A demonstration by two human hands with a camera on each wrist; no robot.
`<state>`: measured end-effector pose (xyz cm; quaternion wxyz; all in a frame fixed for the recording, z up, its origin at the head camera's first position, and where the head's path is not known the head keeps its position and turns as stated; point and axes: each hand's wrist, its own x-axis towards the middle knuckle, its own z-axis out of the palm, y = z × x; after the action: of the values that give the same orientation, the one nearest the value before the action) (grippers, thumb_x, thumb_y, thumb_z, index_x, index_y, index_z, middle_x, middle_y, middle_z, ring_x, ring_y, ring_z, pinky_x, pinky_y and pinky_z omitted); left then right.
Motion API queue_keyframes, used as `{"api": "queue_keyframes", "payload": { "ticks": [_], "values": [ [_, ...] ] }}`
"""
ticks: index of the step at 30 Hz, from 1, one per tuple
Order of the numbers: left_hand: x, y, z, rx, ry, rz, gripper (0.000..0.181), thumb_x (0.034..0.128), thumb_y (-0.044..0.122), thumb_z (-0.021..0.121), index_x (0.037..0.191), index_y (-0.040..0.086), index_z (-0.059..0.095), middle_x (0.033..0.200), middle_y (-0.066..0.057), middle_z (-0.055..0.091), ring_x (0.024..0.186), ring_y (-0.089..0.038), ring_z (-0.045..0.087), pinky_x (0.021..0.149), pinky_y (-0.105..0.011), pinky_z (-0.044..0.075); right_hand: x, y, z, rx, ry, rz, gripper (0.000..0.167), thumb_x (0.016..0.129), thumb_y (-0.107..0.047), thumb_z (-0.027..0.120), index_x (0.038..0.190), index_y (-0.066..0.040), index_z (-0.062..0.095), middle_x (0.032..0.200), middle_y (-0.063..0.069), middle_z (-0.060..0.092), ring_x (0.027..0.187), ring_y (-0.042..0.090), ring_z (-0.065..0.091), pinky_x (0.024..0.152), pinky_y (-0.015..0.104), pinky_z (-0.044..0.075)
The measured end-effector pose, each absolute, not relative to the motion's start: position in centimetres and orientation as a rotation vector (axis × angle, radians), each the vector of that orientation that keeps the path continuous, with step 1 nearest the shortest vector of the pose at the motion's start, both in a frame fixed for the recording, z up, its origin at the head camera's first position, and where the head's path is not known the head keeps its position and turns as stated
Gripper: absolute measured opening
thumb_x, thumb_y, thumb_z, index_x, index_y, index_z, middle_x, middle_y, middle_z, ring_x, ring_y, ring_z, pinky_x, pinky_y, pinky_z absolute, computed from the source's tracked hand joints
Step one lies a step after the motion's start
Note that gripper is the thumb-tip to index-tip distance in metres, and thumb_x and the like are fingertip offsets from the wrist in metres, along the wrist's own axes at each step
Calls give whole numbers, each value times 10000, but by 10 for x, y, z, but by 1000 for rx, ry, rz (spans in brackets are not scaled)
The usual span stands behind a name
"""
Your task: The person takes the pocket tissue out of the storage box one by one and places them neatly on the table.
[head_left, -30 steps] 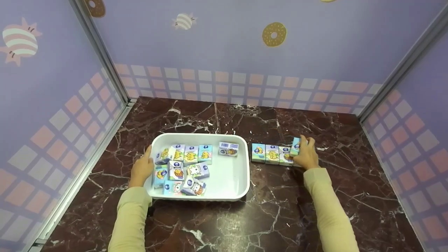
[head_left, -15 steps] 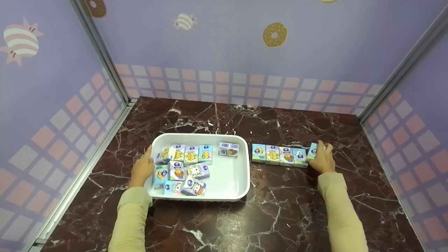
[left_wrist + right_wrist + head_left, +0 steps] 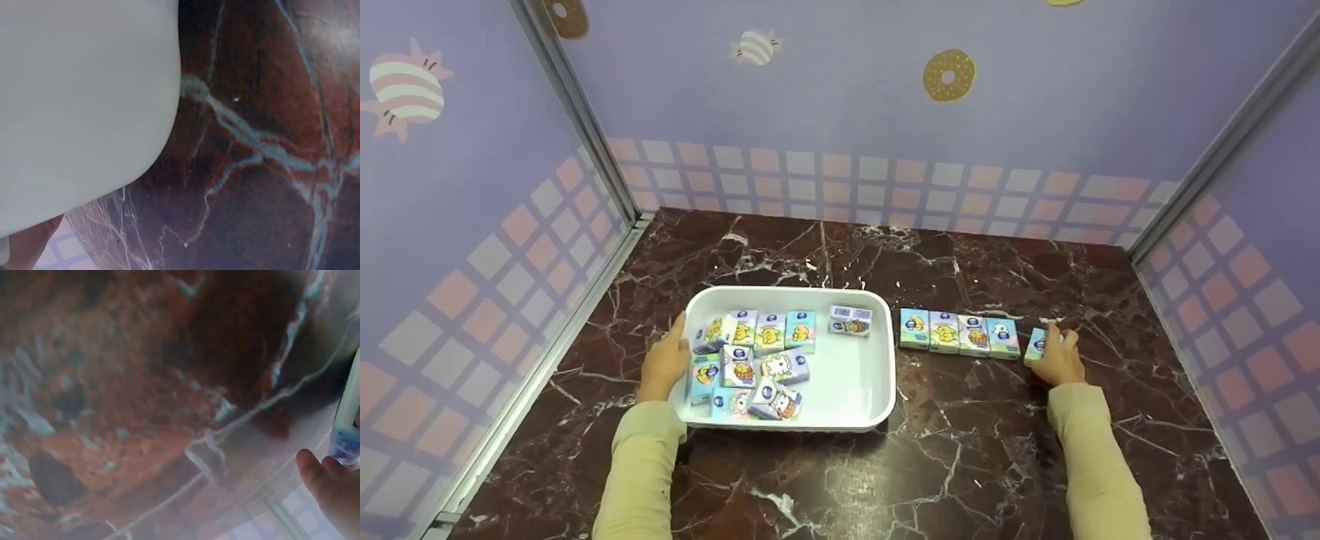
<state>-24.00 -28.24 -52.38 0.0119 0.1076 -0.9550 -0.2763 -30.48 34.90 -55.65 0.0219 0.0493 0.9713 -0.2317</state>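
My left hand (image 3: 666, 361) grips the left wall of a white tray (image 3: 847, 386); in the left wrist view the tray's outer side (image 3: 84, 101) fills the upper left, with part of the hand (image 3: 31, 244) below it. Several small printed packs (image 3: 737, 366) lie loosely at the tray's left, and one purple pack (image 3: 850, 320) is at its upper right. My right hand (image 3: 1059, 358) holds a blue-green pack (image 3: 1036, 345), slightly tilted, just right of a row of packs (image 3: 958, 333). The right wrist view shows fingers (image 3: 312, 469) beside that pack (image 3: 346, 433) at the edge.
The dark red marble tabletop (image 3: 930, 450) extends around the tray and the row. Purple patterned panels (image 3: 840, 97) stand at the back and both sides, joined by metal corner posts. A metal rail (image 3: 532, 375) runs along the left edge.
My right hand has moved right and nearer the front with a pack. A blue pack now lies at the right end of the row, uncovered by the hand. The left hand and tray stay put.
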Motion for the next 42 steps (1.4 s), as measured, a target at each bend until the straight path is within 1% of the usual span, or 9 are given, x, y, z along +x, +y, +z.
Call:
{"api": "queue_keyframes", "payload": {
  "ticks": [4,6,9,11,13,20,27,37,42],
  "values": [
    [-240,-282,-523,347,-2978,-868,510,927,141,295,1421,119,168,1306,-280,379,1117,-475,426,928,-558,325,-305,349,-559,137,2978,-699,722,758,-147,578,1340,56,205,1300,351,170,1111,508,333,871,581,342],
    [-240,-282,-522,353,-2979,-872,511,928,139,297,1421,123,166,1305,-282,380,1109,-474,434,920,-562,330,-305,348,-558,117,2958,-691,692,771,-135,567,1336,62,219,1337,347,160,1164,508,295,909,593,312],
    [-240,-282,-521,356,-2983,-864,512,928,133,296,1422,124,161,1280,-298,400,1044,-477,473,875,-571,350,-307,347,-555,83,2933,-673,653,780,-76,525,1347,50,227,1391,340,119,1228,513,211,953,608,259],
    [-240,-282,-521,364,-2986,-858,511,928,131,297,1421,128,165,1266,-301,413,1002,-476,491,851,-573,359,-307,346,-554,67,2919,-655,638,785,-42,496,1358,36,226,1402,342,86,1236,526,176,958,617,241],
    [-240,-282,-521,376,-2996,-857,509,931,135,295,1422,134,161,1268,-299,412,1000,-474,493,853,-572,360,-307,345,-553,73,2910,-635,628,789,-11,456,1372,14,223,1411,334,72,1238,526,173,952,618,250],
    [-239,-282,-521,389,-3010,-867,508,934,140,288,1424,131,151,1293,-292,389,1081,-484,444,902,-572,335,-309,337,-556,137,2892,-664,629,800,49,384,1399,-45,217,1446,267,67,1275,480,159,944,616,263],
    [-240,-282,-523,382,-3009,-866,510,932,140,287,1423,133,152,1297,-288,385,1077,-486,447,898,-573,337,-309,335,-556,130,2910,-677,641,780,68,397,1391,-33,231,1445,262,82,1273,469,184,914,620,293],
    [-241,-283,-525,349,-2982,-834,511,924,127,303,1418,119,175,1229,-314,443,1020,-493,479,872,-575,354,-311,334,-558,24,2925,-696,671,760,82,410,1391,17,192,1430,309,44,1252,513,166,955,600,262],
    [-240,-283,-524,329,-2976,-845,510,926,132,306,1419,113,173,1258,-299,424,1047,-489,468,883,-570,348,-312,335,-561,11,2940,-685,681,755,58,425,1391,22,184,1429,312,40,1235,526,184,924,608,289]
  ]
}}
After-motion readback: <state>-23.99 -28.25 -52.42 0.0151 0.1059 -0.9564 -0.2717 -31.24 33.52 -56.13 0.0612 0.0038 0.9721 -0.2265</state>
